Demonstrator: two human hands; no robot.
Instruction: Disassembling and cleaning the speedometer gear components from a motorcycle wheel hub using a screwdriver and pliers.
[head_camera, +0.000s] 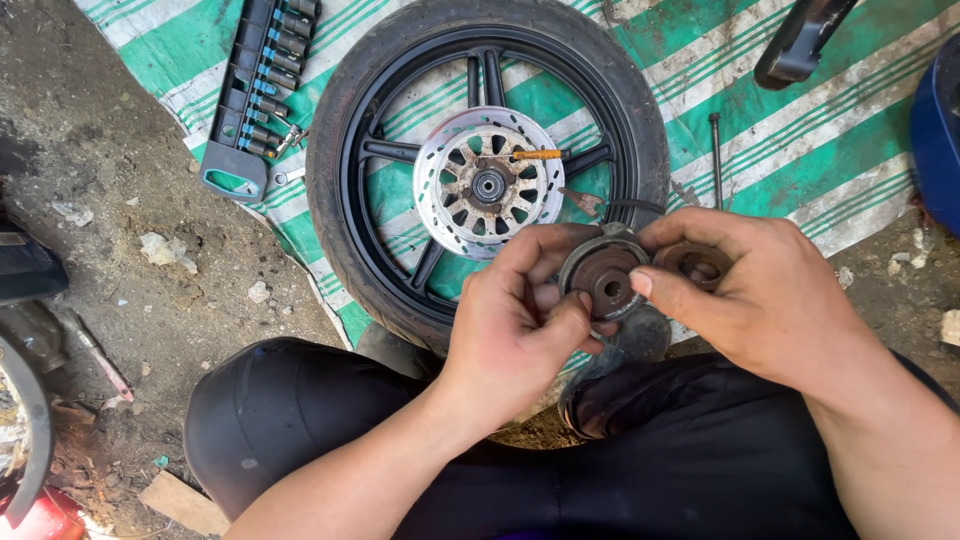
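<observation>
Where hands (520, 320) (760, 290) meet, rusty hub part (605, 278) above wheel's (487, 170) edge.

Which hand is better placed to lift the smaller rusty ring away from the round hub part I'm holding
Right, probably. The right hand already pinches the small rusty ring beside the round hub part, thumb on the part's face. The left hand cradles that part from below, so it looks busy steadying it.

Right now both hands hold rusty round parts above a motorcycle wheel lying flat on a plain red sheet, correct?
Not quite: the head view shows the sheet is green with white stripes, not plain red. The left hand and right hand do hold rusty round parts above the wheel.
</observation>
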